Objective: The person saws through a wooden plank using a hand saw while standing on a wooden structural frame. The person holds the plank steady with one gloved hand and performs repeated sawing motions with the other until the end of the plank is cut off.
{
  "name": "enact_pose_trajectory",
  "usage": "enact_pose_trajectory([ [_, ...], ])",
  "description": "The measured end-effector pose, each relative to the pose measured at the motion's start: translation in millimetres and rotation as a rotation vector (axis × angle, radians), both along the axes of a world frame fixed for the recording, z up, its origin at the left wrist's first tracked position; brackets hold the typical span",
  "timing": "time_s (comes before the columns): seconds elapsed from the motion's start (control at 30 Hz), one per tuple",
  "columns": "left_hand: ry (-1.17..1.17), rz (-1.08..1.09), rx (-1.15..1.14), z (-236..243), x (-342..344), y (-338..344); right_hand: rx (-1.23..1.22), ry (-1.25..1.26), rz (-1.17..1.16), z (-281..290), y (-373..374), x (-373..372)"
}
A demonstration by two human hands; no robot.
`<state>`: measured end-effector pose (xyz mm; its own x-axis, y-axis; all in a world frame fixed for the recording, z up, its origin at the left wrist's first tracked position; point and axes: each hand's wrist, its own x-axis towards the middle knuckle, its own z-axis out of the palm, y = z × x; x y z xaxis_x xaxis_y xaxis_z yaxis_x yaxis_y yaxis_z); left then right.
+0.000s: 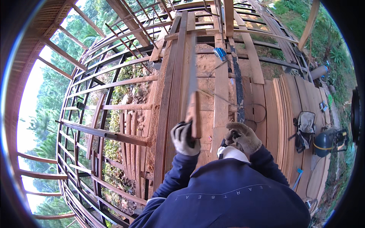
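My left hand (185, 137), in a pale work glove with dark patches, is closed round the brown wooden handle (195, 116) of a handsaw. The saw's long grey blade (193, 64) points away from me, above the boards, and looks slightly blurred. My right hand (244, 137), in a similar glove, is held close to my body with its fingers curled. Dark patches show between those fingers, and I cannot make out whether they belong to the glove or to something held. Just below it is a white thing (232, 154), partly hidden by my navy top.
Long grooved brown boards (170, 95) run lengthwise left of the saw. A blue tool (219, 53) lies on a plank ahead. Stacked planks (284, 114), a grey-black bag (305, 127) and a dark tank-like machine (326, 142) are at right. Open framing beams (114, 107) with gaps stretch left.
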<state>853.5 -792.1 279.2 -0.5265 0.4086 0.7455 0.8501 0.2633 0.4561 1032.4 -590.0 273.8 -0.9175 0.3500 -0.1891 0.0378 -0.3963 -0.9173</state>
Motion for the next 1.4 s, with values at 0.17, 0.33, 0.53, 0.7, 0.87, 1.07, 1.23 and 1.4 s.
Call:
enact_pose_trajectory([
  [0.17, 0.072, -0.415, -0.177, -37, -22, 130, -0.323, 0.018, -0.334, -5, 69, -57],
  [0.33, 0.185, -0.728, -0.274, -75, -33, 214, -0.464, -0.068, -0.477, -50, 138, -55],
  [0.53, -0.116, -0.779, -0.359, -92, -88, 271, -0.615, -0.246, -0.636, -71, 195, -83],
  [0.7, -0.488, 0.053, -0.58, -171, -199, 249, -0.27, -0.321, -0.743, -102, 264, -94],
  [0.87, -0.677, 0.722, -0.85, -228, -341, 202, -0.079, -0.415, -0.801, -133, 354, -144],
  [1.07, -1.195, 0.679, -0.917, -231, -422, 212, 0.177, -0.706, -0.595, -193, 468, -181],
  [1.23, -1.25, 0.838, -1.062, -239, -431, 238, 0.328, -0.813, -0.554, -206, 510, -231],
  [1.4, -1.242, 0.863, -1.009, -236, -435, 251, 0.875, -1.19, -0.162, -269, 604, -245],
])
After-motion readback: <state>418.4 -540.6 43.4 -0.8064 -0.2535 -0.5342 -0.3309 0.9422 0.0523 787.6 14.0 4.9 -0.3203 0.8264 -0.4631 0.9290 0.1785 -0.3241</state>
